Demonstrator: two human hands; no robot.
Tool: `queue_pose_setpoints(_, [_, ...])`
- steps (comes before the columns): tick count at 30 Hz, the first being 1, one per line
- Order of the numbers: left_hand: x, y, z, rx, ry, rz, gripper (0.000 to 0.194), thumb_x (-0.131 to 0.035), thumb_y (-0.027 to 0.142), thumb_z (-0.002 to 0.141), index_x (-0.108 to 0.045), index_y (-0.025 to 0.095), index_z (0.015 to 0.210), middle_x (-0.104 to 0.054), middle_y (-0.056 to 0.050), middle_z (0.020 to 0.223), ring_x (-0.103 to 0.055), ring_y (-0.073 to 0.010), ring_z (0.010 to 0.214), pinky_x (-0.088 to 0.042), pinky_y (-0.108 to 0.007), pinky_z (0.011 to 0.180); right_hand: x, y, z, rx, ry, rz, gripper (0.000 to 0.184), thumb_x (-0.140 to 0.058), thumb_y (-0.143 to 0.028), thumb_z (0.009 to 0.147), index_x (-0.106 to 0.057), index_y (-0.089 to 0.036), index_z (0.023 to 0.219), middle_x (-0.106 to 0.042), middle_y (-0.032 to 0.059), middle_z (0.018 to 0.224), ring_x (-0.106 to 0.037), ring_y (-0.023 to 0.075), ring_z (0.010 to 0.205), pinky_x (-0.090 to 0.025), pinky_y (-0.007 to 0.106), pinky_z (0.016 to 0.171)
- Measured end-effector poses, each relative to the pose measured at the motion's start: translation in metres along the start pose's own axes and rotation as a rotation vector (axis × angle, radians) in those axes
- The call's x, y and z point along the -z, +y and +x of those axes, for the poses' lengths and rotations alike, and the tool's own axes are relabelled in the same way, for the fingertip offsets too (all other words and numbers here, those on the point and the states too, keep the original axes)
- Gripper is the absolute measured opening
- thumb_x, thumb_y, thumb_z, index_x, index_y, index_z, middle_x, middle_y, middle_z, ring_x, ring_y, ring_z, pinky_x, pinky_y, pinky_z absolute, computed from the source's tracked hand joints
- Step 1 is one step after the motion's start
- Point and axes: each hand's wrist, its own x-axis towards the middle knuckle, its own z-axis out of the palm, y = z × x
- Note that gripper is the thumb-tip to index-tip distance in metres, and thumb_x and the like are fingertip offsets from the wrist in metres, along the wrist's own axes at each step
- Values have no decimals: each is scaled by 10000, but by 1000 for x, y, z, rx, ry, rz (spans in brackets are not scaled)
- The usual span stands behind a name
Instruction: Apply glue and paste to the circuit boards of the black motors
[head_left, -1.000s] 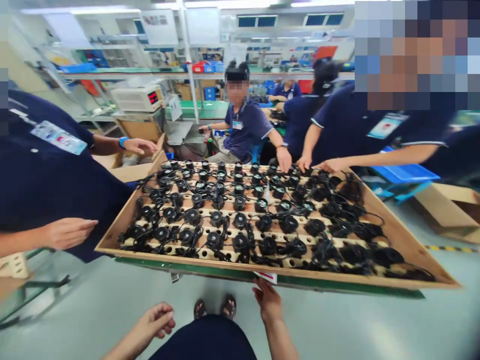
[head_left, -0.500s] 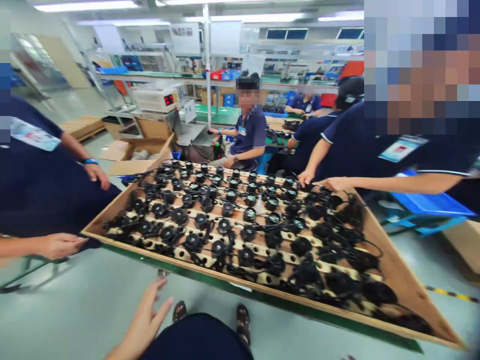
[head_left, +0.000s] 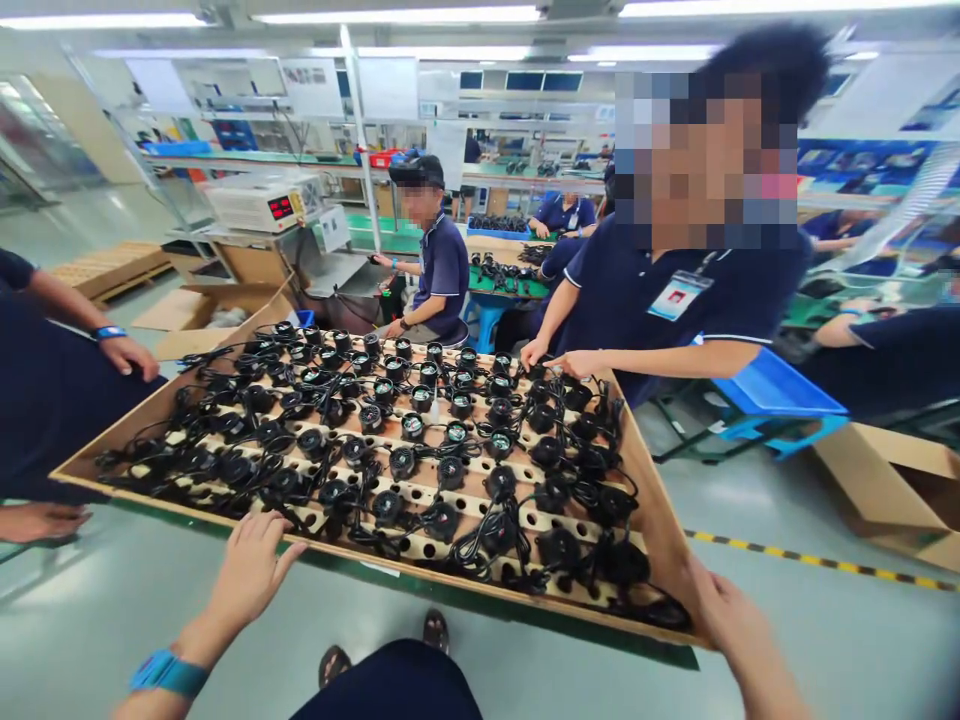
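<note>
A large, shallow wooden tray (head_left: 660, 500) holds rows of black round cabled parts (head_left: 450, 472), seated in pale strips with holes. Over the tray's near rim, left of centre, rests my left hand (head_left: 253, 565), its fingers reaching inside and its thumb spread apart. My right hand (head_left: 727, 610) is at the near right corner, closed against the outside of the side wall; some of its fingers are hidden. Across the tray, a co-worker's hands (head_left: 559, 360) are at the parts by the far right edge.
A person's hand (head_left: 45, 522) is close to the tray's left corner. Behind stand an open carton (head_left: 217, 310), a power unit with red digits (head_left: 259, 203) and a seated person (head_left: 442, 265). To the right are a blue stool (head_left: 780, 395), a cardboard box (head_left: 885, 490) and yellow-black floor tape (head_left: 810, 562).
My left hand has come up from below the tray onto its near rim. My right hand has come into view at the right corner. The view has shifted to the right.
</note>
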Motion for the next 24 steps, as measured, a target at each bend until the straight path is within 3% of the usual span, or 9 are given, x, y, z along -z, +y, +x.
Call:
queue_pose_setpoints(5, [6,5,2,26,-21,35,386,-476,565,952,-590,196,945,-645,-89,977,-599,-297,980,-360,-530,1063,-19,-4,-4,-78,-87,-92,755,-147,-569,989,-646,-74,1266,-688,248,1163,-657,394,1084,-507,453,873])
queue_pose_setpoints(15, [22,5,8,4,-93,79,474,-502,668,907,-562,198,905,-637,-84,903,-569,-296,915,-402,-452,913,-25,-4,-5,-68,-88,-182,656,-190,-435,1005,-649,-40,1257,-667,281,1188,-646,414,1116,-507,476,897])
queue_pose_setpoints(24, [28,3,9,35,-142,80,489,-506,687,889,-563,201,889,-633,-78,890,-576,-296,933,-387,-437,909,-21,-2,-20,-77,-41,-187,616,-249,-402,1006,-654,-10,1256,-677,305,1122,-666,408,1067,-510,471,865])
